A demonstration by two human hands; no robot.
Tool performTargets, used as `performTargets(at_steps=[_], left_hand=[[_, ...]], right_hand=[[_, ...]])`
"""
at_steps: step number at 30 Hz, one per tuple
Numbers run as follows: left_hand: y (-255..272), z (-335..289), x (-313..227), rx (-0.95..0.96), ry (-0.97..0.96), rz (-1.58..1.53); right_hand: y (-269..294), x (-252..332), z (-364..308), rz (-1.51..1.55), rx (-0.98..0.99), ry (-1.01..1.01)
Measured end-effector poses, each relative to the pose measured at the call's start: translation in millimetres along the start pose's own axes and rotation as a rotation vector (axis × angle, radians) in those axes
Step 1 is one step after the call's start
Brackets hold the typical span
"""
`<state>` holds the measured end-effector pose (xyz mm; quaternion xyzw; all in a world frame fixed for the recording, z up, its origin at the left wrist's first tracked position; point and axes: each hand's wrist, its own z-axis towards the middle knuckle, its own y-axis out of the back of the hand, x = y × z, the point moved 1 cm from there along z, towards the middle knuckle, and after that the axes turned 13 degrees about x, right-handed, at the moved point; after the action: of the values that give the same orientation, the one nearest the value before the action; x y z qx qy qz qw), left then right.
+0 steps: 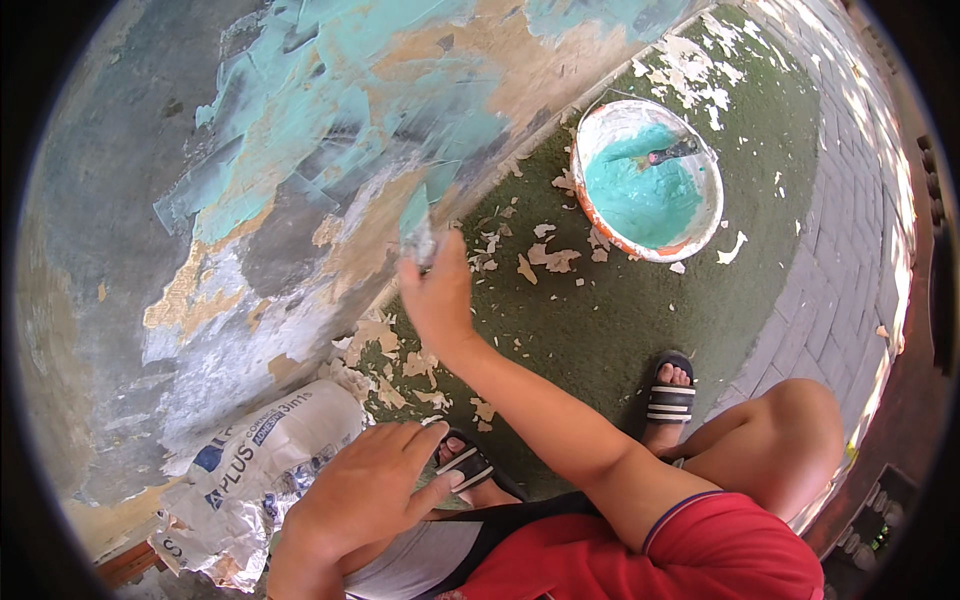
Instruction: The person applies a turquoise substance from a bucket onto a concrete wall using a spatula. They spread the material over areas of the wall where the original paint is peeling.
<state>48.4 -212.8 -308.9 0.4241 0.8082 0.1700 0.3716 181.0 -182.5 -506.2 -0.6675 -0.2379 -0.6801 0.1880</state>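
My right hand (pixel 440 298) is closed round the handle of a putty knife (pixel 415 215), whose blade carries turquoise paste. The blade is at the lower part of the wall (pixel 90 250), and I cannot tell whether it touches. Turquoise paste (pixel 300 110) is spread in rough strokes over grey and tan patches of that wall. Low in front of my body, my left hand (pixel 375 485) holds nothing, its fingers stretched out and the thumb apart. A white and orange bucket (pixel 582 185) of turquoise paste stands to the right, with a dark tool handle (pixel 675 152) sticking out of the paste.
A crumpled white printed bag (pixel 325 405) leans by the wall at lower left. Peeled paint flakes (pixel 550 258) litter the green turf (pixel 600 330), thickest along the wall's foot. My sandalled feet (pixel 670 395) are on the turf. Grey paving (pixel 830 240) runs along the right.
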Motion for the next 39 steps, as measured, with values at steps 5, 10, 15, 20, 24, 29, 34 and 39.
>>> performTargets(at_steps=[5, 10, 15, 20, 24, 29, 34, 39], left_hand=[[10, 4, -10, 0.016, -0.016, -0.029], [10, 12, -14, 0.057, -0.009, -0.008], [6, 11, -9, 0.08, 0.027, -0.042], [7, 7, -9, 0.045, 0.022, -0.02], [10, 6, -11, 0.071, -0.004, -0.017], [9, 7, -11, 0.064, 0.006, -0.005], [6, 4, -3, 0.059, 0.011, -0.03], [10, 3, -6, 0.051, 0.001, -0.024]], right_hand=[[37, -62, 31, -0.149, -0.092, -0.116], [17, -59, 61, -0.1, -0.01, -0.012], [-9, -3, 19, -0.002, 0.097, 0.004], [17, -31, 6, -0.014, 0.014, -0.143], [24, -59, 33, -0.151, 0.02, -0.217], [-28, -34, 32, 0.013, 0.097, 0.015], [-27, -7, -13, 0.118, 0.165, -0.08], [1, -73, 0, -0.015, -0.023, -0.187]])
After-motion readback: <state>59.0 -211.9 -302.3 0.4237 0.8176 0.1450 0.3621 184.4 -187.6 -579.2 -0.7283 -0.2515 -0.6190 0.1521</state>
